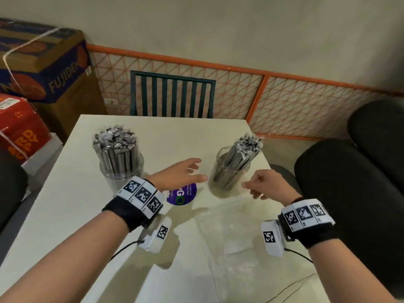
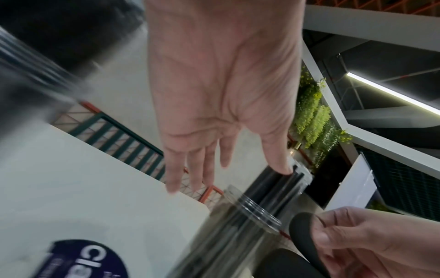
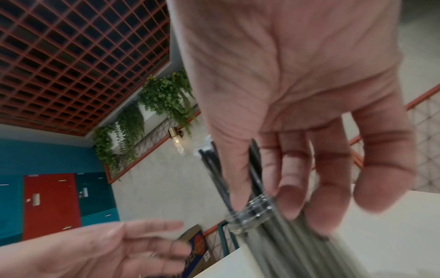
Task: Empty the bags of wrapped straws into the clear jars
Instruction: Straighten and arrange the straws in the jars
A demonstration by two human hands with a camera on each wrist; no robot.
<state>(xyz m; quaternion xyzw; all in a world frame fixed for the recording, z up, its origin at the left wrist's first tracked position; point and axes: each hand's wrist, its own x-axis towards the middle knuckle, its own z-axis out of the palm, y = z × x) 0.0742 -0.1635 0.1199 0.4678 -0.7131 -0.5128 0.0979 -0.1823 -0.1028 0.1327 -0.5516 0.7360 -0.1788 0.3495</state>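
Both my forearms are reaching forward over the pale, smooth surface, each wearing a black wrist strap with checkered white marker tags. Taking the right-hand clear round plastic jar as my landmark, my left hand is hovering just to its left with fingers loose and outstretched, grasping nothing. My right hand is hovering just to the jar's right, fingers loosely curled and released, also grasping nothing. I judge I am flanking the jar like this to steady it, since its load is leaning.

That jar is carrying a bundle of grey wrapped straws, tilting toward the far right and sticking up well above the rim. Well to the left of it, the second clear round plastic jar is standing upright, packed tight with its own grey wrapped straws rising straight above its mouth.

Nearer me than the landmark jar, a crumpled, empty-looking transparent plastic bag is lying flat on the surface, which I take to be a bag already emptied. Just to the jar's near left, a round purple sticker with white lettering is sitting on the surface, partly under my left hand.

Both jars looking filled, I judge the task is close to finished.
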